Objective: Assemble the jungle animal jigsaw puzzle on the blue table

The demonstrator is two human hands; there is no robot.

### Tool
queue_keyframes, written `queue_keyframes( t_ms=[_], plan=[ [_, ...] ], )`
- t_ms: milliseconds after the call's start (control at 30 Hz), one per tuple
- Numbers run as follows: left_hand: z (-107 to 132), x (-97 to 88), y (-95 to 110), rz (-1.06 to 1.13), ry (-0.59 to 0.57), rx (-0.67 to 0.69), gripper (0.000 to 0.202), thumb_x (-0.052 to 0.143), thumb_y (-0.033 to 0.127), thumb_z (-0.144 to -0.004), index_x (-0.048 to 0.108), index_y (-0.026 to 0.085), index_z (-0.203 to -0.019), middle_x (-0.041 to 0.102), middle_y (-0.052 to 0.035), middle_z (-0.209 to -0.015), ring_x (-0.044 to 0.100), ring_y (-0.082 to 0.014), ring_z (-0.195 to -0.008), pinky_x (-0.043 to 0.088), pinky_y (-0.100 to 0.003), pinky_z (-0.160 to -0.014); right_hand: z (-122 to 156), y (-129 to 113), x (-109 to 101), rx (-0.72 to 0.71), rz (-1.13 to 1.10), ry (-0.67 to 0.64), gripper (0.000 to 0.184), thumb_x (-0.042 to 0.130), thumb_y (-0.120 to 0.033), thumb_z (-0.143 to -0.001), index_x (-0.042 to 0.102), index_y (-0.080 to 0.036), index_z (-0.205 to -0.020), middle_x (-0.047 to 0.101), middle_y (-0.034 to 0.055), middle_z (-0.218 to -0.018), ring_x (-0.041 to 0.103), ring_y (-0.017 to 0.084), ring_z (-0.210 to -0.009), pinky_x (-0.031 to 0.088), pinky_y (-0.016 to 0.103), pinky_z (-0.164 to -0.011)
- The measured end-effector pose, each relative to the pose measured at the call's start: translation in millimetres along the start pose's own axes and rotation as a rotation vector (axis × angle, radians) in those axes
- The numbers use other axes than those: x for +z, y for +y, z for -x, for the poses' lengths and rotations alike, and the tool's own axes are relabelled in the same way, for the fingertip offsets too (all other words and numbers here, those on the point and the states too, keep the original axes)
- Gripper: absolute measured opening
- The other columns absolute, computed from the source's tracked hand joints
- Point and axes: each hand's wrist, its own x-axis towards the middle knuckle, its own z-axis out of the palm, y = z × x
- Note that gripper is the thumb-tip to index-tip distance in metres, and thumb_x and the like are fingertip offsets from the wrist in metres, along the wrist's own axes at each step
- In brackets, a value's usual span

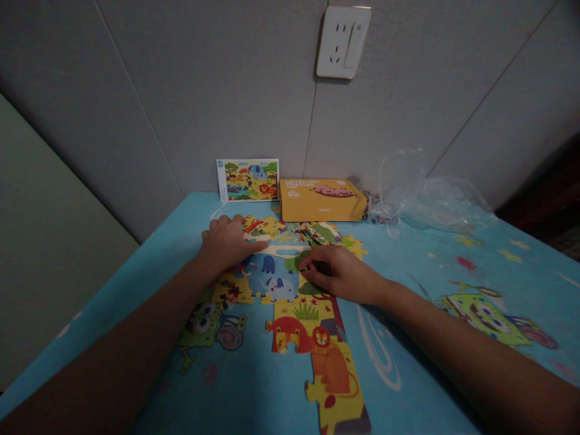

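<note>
A partly joined jigsaw puzzle [281,289] lies on the table, with blue elephants in the upper part and red and orange lions running down its right side. My left hand [226,240] rests at the puzzle's upper left edge, thumb stretched out to the right and the other fingers lying over the pieces. On the right, my right hand [339,270] has its thumb and fingers pinched at a green tree puzzle piece [296,261] in the upper right part. Just beyond both hands lie several loose puzzle pieces [268,228], some overlapping.
At the back, a picture card [251,180] leans on the wall beside an orange puzzle box [321,200]. Crumpled clear plastic wrapping [446,202] lies to the box's right. A blue cartoon-print cloth [417,338] covers the table. A socket [343,42] is on the wall.
</note>
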Motion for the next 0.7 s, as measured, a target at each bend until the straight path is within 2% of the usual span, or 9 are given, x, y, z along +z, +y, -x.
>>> queue_keyframes(
  t_ms=[167,333,400,467,567,633,700],
  plan=[
    [2,-0.6,4,0.054,-0.029,0.061,0.062,0.067,0.056,-0.073,0.059,0.017,-0.120,0.067,-0.0153,-0.108,0.062,-0.0334,-0.100,0.049,-0.044,-0.083,0,0,0,0.007,-0.009,0.000,0.016,0.058,-0.018,-0.081,0.070,-0.016,-0.092,0.059,0.0001,-0.068,0.048,0.011,-0.059,0.035,0.026,-0.059],
    [4,-3.0,12,0.245,-0.024,0.066,0.059,0.073,0.048,-0.070,0.060,0.016,-0.118,0.069,-0.0117,-0.102,0.064,-0.0283,-0.089,0.051,-0.042,-0.079,0,0,1,0.010,-0.003,0.003,0.016,0.058,-0.019,-0.082,0.070,-0.016,-0.091,0.058,-0.0002,-0.067,0.048,0.011,-0.058,0.036,0.025,-0.059],
    [6,-2.0,15,0.332,0.015,0.112,0.056,0.074,0.044,-0.070,0.061,0.017,-0.117,0.068,-0.0090,-0.099,0.063,-0.0254,-0.087,0.052,-0.040,-0.080,0,0,1,0.013,-0.003,0.002,0.016,0.058,-0.020,-0.082,0.071,-0.016,-0.092,0.059,0.0000,-0.068,0.049,0.011,-0.058,0.036,0.025,-0.059],
    [8,-0.6,18,0.409,0.097,0.212,0.057,0.076,0.041,-0.069,0.059,0.017,-0.118,0.066,-0.0070,-0.099,0.063,-0.0231,-0.089,0.052,-0.039,-0.084,0,1,0,0.042,-0.032,0.009,0.017,0.058,-0.023,-0.083,0.070,-0.016,-0.092,0.059,0.0002,-0.068,0.049,0.011,-0.058,0.036,0.025,-0.057],
    [13,-0.8,23,0.496,0.211,0.447,0.061,0.078,0.036,-0.069,0.056,0.016,-0.123,0.063,-0.0073,-0.105,0.061,-0.0223,-0.096,0.050,-0.038,-0.090,0,1,2,0.107,-0.136,0.047,0.023,0.057,-0.031,-0.087,0.070,-0.014,-0.095,0.060,0.0010,-0.068,0.048,0.011,-0.057,0.035,0.026,-0.055],
    [18,-2.6,26,0.534,0.224,0.606,0.060,0.077,0.032,-0.072,0.054,0.016,-0.125,0.062,-0.0083,-0.109,0.059,-0.0224,-0.100,0.050,-0.037,-0.092,0,2,4,0.142,-0.275,0.078,0.030,0.055,-0.040,-0.090,0.068,-0.014,-0.098,0.059,0.0008,-0.066,0.047,0.011,-0.056,0.034,0.026,-0.053],
    [21,-4.7,29,0.559,0.214,0.698,0.057,0.076,0.029,-0.074,0.054,0.016,-0.125,0.060,-0.0083,-0.110,0.058,-0.0223,-0.103,0.051,-0.037,-0.092,0,3,7,0.160,-0.443,0.097,0.036,0.054,-0.047,-0.091,0.064,-0.013,-0.097,0.055,-0.0007,-0.063,0.045,0.010,-0.054,0.032,0.025,-0.050]
  ],
)
